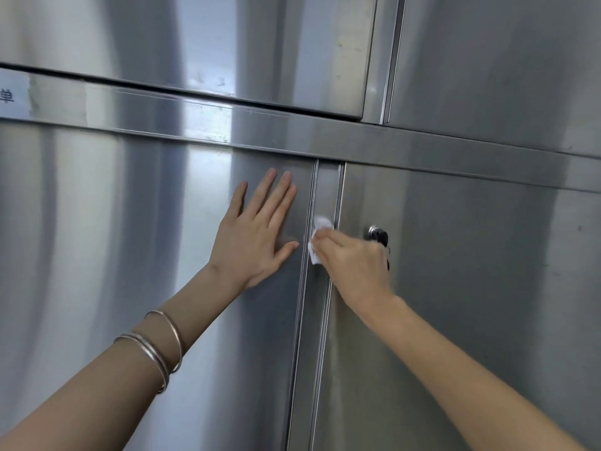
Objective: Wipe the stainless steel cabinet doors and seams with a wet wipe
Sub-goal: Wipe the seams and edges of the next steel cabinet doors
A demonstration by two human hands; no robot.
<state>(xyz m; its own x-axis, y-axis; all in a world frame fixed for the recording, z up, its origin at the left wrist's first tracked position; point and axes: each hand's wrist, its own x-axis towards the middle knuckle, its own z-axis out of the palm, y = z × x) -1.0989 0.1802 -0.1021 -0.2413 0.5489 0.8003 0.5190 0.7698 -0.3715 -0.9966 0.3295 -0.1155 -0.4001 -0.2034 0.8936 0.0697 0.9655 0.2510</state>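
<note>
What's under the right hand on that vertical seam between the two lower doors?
A crumpled white wet wipe, pressed by the right hand onto the vertical steel seam strip. Its edges show above and left of the fingers; the rest, and the seam beneath, are covered.

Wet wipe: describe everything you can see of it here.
The wet wipe is small, white and crumpled into a wad, partly hidden under the right hand, whose fingers pinch it and press it against the vertical seam strip between the two lower cabinet doors, beside the key lock.
</note>
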